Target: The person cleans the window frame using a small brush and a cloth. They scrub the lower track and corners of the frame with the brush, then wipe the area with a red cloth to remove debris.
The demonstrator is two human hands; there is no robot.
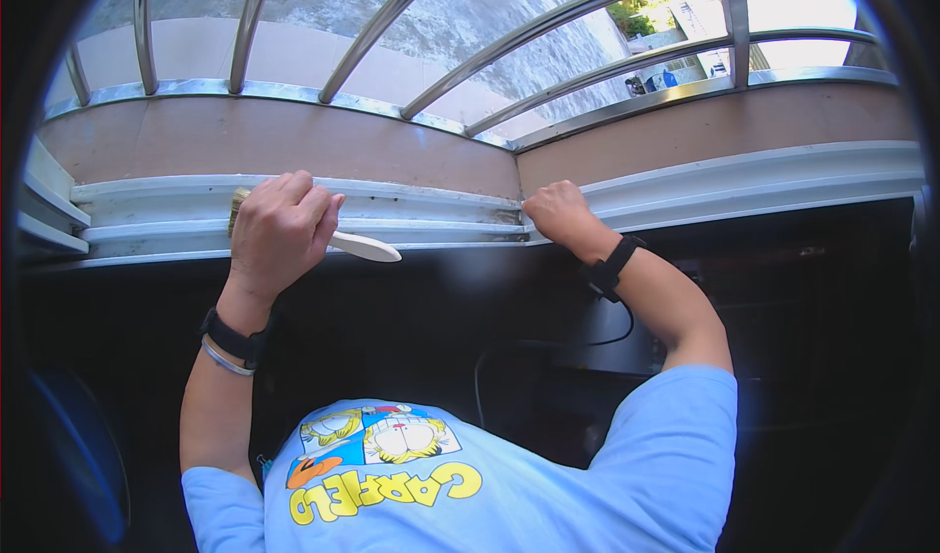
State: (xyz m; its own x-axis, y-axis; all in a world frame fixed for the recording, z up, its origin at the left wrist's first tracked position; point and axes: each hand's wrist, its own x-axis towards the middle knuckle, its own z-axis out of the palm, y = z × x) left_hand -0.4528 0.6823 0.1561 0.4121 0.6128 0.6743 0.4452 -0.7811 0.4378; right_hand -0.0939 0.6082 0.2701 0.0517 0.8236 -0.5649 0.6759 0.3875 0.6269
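A paintbrush with a pale handle (pixel 367 247) is held in my left hand (pixel 283 223). Its bristles (pixel 236 212) point left over the white window track (pixel 411 212), close to the grooves. Dark dirt (pixel 507 217) marks the track near the corner. There, my right hand (pixel 556 210) rests with curled fingers at the edge of the right-hand window frame (pixel 734 190). My fingertips are hidden, so whether they grip anything does not show.
Curved metal window bars (pixel 382 32) stand beyond a tan tiled sill (pixel 308 131). Outside lies a grey concrete surface (pixel 455 17). White sliding-frame ends (pixel 55 208) rise at the far left. A thin cable (pixel 624 333) hangs from my right wristband (pixel 606 278).
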